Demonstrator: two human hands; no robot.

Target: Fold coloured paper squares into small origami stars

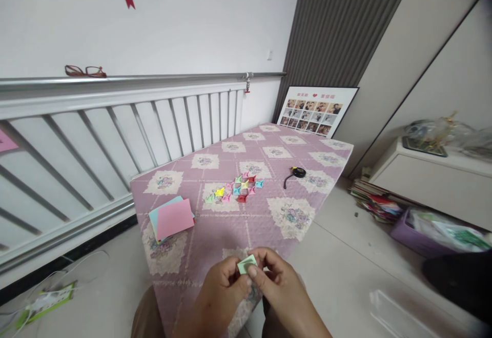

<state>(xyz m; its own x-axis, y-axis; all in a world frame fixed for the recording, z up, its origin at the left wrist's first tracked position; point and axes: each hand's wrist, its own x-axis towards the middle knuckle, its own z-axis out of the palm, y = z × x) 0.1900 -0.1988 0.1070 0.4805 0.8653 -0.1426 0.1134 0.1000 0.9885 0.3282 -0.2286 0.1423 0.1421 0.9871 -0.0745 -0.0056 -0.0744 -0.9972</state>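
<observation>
My left hand and my right hand meet at the near edge of a table covered with a pink quilted cloth. Both pinch a small folded piece of light green paper between thumbs and fingertips. Farther out on the cloth lies a cluster of several small folded paper pieces in pink, yellow, blue and red. A stack of square paper sheets, pink on top, rests at the left of the cloth.
A black tape measure with a strap lies at the cloth's right. White railing runs along the left, with glasses on its top. A photo board leans behind. Books, a purple bin and a cabinet stand right.
</observation>
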